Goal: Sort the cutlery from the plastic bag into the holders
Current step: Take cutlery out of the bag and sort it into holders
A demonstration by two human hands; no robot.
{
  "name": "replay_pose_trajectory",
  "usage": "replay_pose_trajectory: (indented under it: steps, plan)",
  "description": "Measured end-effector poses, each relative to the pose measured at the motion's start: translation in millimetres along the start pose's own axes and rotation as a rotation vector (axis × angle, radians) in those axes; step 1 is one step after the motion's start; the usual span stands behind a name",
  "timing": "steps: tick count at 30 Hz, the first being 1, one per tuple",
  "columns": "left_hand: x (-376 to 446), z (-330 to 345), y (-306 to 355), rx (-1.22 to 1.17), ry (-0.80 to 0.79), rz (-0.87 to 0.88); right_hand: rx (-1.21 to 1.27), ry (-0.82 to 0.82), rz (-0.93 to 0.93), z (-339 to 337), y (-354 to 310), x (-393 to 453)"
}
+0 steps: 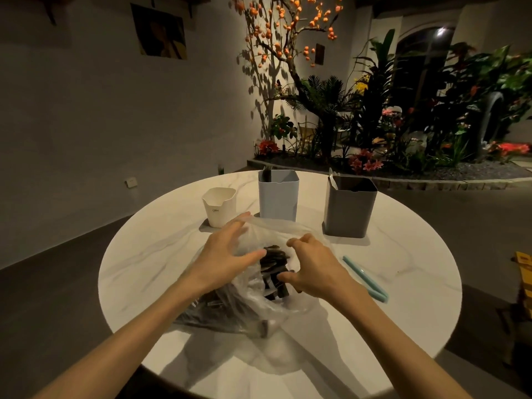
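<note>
Most of the sorting is ahead of me, as far as I can judge. The clear plastic bag (259, 306) under my hands holds a dark heap of cutlery (273, 269), packed thick from its mouth back toward me. Beyond my fingers stand the three holders: the small white holder (219, 207) past my left hand looks empty from here, the pale blue holder (278, 195) straight ahead shows one dark piece poking up at its far left corner, and the dark grey holder (349, 207) past my right hand shows a light-coloured piece at its rim.

My left hand (227, 251) is spread wide, fingers nearly straight, resting on the bag's film at the left lip of its mouth. My right hand (311, 264) is curled, fingertips and thumb pinching the film at the right lip; I cannot tell whether they reach any cutlery. Just right of that hand two teal sticks (364, 279) lie on the white marble table (149, 254).
</note>
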State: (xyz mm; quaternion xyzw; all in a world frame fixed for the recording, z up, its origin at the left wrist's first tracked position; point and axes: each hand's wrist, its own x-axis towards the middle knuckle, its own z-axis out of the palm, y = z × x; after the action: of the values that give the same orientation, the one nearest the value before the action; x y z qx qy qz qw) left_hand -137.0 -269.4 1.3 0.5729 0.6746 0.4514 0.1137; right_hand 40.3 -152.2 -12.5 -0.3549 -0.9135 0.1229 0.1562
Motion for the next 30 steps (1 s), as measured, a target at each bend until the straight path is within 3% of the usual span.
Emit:
replay_pose_trajectory:
  steps: [2,7,16,24,30]
  plan:
    - [-1,5,1,0.012,0.113,-0.015,0.024,0.061,-0.056,1,-8,0]
    - [-7,5,-4,0.255,0.073,-0.079,0.078,-0.028,-0.227,15,-19,9]
    - [-6,-6,-15,0.423,0.076,-0.036,0.005,-0.163,-0.101,20,-6,36]
    - [-5,0,-15,0.212,0.034,-0.037,-0.045,-0.207,-0.181,17,-10,38]
    - [0,0,-28,0.099,0.074,-0.032,0.086,-0.203,-0.255,25,-15,35]
